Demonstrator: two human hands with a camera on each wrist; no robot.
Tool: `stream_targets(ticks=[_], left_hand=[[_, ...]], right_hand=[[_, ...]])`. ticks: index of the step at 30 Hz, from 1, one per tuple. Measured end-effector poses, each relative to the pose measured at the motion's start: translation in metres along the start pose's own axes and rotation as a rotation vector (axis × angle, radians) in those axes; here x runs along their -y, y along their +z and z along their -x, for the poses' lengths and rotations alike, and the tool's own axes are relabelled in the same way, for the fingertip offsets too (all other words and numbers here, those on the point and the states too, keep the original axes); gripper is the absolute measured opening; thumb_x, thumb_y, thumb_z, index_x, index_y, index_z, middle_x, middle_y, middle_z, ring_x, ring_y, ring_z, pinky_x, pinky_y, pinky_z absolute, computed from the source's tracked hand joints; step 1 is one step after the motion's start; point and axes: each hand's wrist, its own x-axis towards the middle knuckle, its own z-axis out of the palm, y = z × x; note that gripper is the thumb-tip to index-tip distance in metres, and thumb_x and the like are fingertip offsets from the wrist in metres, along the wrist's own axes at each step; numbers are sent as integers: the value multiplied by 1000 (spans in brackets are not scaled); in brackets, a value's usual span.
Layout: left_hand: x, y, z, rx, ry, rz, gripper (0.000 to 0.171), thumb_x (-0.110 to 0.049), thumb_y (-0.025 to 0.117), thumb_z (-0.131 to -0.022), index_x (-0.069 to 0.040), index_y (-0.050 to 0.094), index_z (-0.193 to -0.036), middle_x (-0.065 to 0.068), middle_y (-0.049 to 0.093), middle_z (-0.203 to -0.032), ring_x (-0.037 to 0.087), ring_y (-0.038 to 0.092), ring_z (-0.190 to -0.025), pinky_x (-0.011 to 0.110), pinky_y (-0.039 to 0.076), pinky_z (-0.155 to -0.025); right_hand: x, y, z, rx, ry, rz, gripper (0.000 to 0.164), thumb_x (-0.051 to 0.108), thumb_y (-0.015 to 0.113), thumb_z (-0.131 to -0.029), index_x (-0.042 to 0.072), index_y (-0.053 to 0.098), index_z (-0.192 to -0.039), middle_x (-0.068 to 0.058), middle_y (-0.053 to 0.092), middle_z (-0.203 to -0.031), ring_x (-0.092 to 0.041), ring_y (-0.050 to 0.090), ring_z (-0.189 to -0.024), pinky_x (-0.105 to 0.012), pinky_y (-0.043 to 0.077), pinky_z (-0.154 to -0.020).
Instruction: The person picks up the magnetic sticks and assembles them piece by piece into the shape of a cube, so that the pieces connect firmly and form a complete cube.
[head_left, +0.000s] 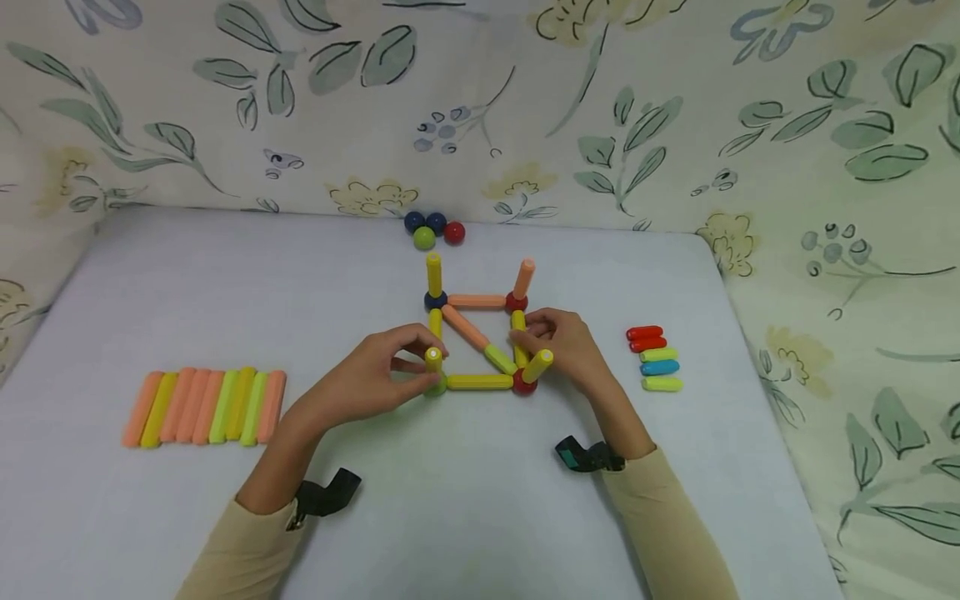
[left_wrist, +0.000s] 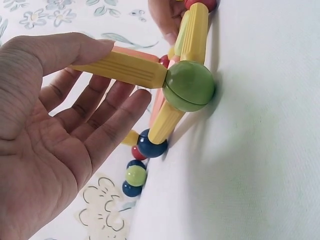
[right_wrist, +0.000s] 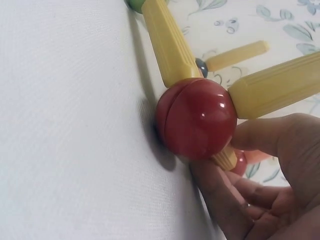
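Colored sticks and balls are joined into a four-cornered frame on the white table, with an upright stick at each corner. At the front left corner, my left hand [head_left: 375, 375] has its thumb on the yellow upright stick [left_wrist: 130, 69] above a green ball [left_wrist: 190, 86], fingers behind it. My right hand [head_left: 564, 346] pinches the yellow side stick [head_left: 519, 335] between thumb and finger, just behind the front red ball [right_wrist: 197, 119]. An orange stick [head_left: 465, 326] and a light green stick [head_left: 499, 359] run diagonally from the blue ball [head_left: 435, 301] toward that red ball.
A row of orange, yellow and green sticks [head_left: 202, 407] lies at the left. Several short sticks [head_left: 660, 367] are stacked at the right. Behind the frame sit two blue balls [head_left: 436, 222], a green one [head_left: 424, 238] and a red one [head_left: 454, 232]. Floral cloth [head_left: 480, 100] hangs behind.
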Motion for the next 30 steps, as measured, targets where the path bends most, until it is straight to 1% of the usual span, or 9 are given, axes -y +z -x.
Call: stream_targets(ticks=[6,10,16,21,23,26,30], left_hand=[[-1,0,-1,-13,-3,-8,27,-2,75,-96,-12,65,-118,12,69,-122,23,68,-115,42,60,-98],[-2,-3,0,-24,-11,-24,26,-3,75,-97,-11,66,-119,7,70,-121,22,68,-115,40,61,-97],[-2,-7,1,-9,-19,-47,29,-6,77,-96,-11,67,-123,4,70,-122,21,67,-116,40,61,-97],[0,-9,1,-14,-26,-87,32,-7,79,-95,-10,68,-125,0,71,-121,20,68,-115,43,61,-98],[2,-9,2,-11,-28,-91,32,-7,79,-95,-9,68,-125,-1,70,-120,21,68,-114,45,60,-99],[2,-9,3,-7,-39,-93,30,-9,79,-95,-10,69,-123,0,71,-119,22,69,-114,49,59,-100],[3,-9,4,-1,-52,-92,28,-10,79,-96,-13,69,-122,0,71,-117,22,69,-114,49,58,-101]], right_hand=[[-4,0,2,-14,18,2,46,35,77,-96,1,68,-126,-13,73,-98,-24,63,-83,-27,52,-70],[-5,0,3,-17,11,-8,45,34,77,-96,1,68,-124,-13,73,-97,-24,63,-83,-29,52,-71],[-4,-5,0,44,12,-5,50,39,75,-96,3,65,-129,-13,73,-103,-25,64,-87,-28,53,-75],[-4,-8,-1,82,12,-29,49,32,74,-96,2,63,-134,-15,71,-108,-26,63,-89,-28,52,-77],[-5,-7,-1,80,11,-31,49,31,73,-96,1,63,-134,-16,71,-109,-25,62,-89,-28,52,-77],[-4,-5,0,64,2,-27,49,31,73,-96,1,64,-134,-15,72,-109,-25,62,-90,-27,52,-78],[-1,-3,3,33,-19,-23,46,28,73,-96,0,66,-131,-16,73,-107,-26,63,-89,-29,52,-77]])
